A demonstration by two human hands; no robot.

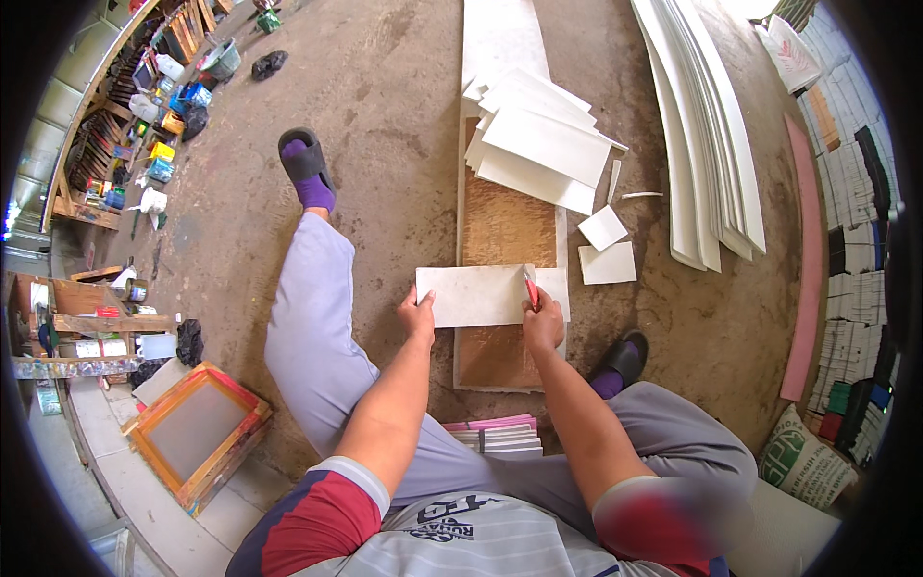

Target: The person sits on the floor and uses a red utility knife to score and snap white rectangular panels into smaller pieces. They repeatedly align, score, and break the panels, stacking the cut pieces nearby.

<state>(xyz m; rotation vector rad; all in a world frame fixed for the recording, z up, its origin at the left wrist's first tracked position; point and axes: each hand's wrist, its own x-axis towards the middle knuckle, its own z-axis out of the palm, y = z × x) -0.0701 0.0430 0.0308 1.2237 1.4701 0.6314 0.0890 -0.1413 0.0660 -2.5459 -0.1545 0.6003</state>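
Note:
A white rectangular sheet (471, 296) lies across a long brown-topped board (510, 226) on the floor in front of me. My left hand (417, 315) grips the sheet's left end between thumb and fingers. Closed round a red utility knife (533, 291), my right hand (544, 324) rests over the right part of the sheet. The knife's tip meets the sheet near its upper edge, by a seam where a smaller white part (555, 293) continues to the right. Whether that part is fully separate I cannot tell.
A fanned pile of white sheets (543, 144) covers the board's far part, with small offcuts (607, 262) beside it. Long white strips (697, 144) lie at the right. Stacked pieces (500, 436) sit between my legs, and a wooden-framed screen (197, 435) stands at the left.

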